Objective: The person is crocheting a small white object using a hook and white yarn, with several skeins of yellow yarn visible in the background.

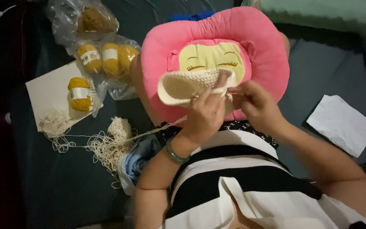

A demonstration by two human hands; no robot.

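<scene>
The left hand [204,112] pinches the cream crochet piece [187,87] over a pink cushion [259,46]; the right hand's [253,101] grip closes at its edge. The piece is a small curved panel, with loose cream yarn [111,142] and mustard skeins [80,93] unused beside it.

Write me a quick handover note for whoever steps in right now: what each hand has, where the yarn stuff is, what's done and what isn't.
Left hand: pinching the cream crochet piece at its edge, held over the pink cushion on the lap.
Right hand: closed at the same edge; whatever it holds is too small to make out.
Cream yarn: loose tangle left of the lap, strand running up to the piece.
Mustard yarn skeins: bagged, untouched, upper left.
Done: a small curved panel. Left: work continues; yarn remains attached.
</scene>
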